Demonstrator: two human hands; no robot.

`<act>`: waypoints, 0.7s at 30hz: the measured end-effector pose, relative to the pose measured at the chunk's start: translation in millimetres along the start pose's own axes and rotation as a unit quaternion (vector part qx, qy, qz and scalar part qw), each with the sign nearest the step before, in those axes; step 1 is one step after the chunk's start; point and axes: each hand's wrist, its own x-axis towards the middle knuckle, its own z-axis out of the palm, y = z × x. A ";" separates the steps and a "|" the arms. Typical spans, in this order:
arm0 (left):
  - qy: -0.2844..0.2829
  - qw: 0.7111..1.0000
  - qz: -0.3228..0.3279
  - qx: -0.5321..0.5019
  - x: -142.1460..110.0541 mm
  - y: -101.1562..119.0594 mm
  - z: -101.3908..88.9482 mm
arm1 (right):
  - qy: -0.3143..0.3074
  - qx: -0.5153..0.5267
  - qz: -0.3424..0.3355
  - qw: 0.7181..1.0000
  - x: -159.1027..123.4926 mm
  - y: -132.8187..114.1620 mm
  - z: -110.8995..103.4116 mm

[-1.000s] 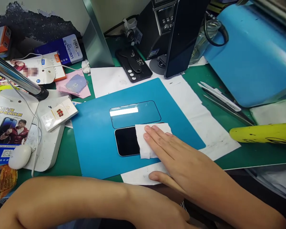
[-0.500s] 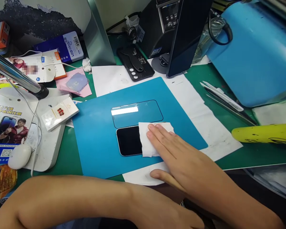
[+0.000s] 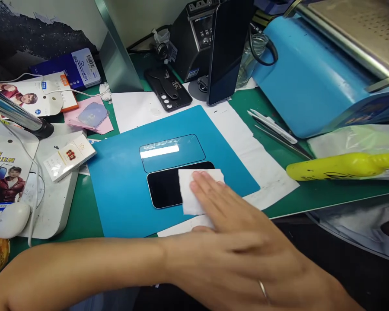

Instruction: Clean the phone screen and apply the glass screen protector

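Observation:
My right hand (image 3: pixel 225 207) lies with its fingers flat on a folded white wipe (image 3: pixel 188 194), pressing it onto the right part of a smartphone (image 3: pixel 165 190). The phone is face up with a dark screen. Just above it on the blue mat (image 3: pixel 119 185) rests a clear screen protector (image 3: pixel 171 151) with a black border and a bright reflection. My left hand (image 3: pixel 240 268), a ring on one finger, crosses over my right wrist and forearm. Its fingers stretch along that arm and seem to hold nothing; their tips are hard to make out.
Beyond the mat are a black phone case (image 3: pixel 168 88) and a dark screen on a stand (image 3: pixel 227 52). Tweezers (image 3: pixel 278 134), a yellow bottle (image 3: pixel 337 166) and a blue machine (image 3: pixel 311 82) stand right. At left are a white cigarette box (image 3: pixel 69 156) and a lamp pole (image 3: pixel 19 112).
My left hand has moved up from the lower edge and now lies over my right wrist. The wipe shifted slightly left on the phone, baring its upper right corner. The view has turned rightward.

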 end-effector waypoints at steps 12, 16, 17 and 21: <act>0.166 0.980 -0.100 -0.048 -4.4 0.9 7.0 | 0.007 0.002 -0.017 1.000 46.8 -29.3 25.1; 0.197 0.976 -0.062 -0.072 -2.5 -2.7 11.1 | 0.046 -0.026 0.006 0.999 30.2 -23.0 29.9; 0.212 0.973 -0.052 -0.079 -1.9 -4.9 12.1 | 0.054 -0.027 0.013 0.998 24.7 -18.2 29.6; 0.246 0.962 -0.069 -0.092 -5.9 -19.3 10.9 | 0.054 0.023 0.032 0.998 8.8 1.7 22.0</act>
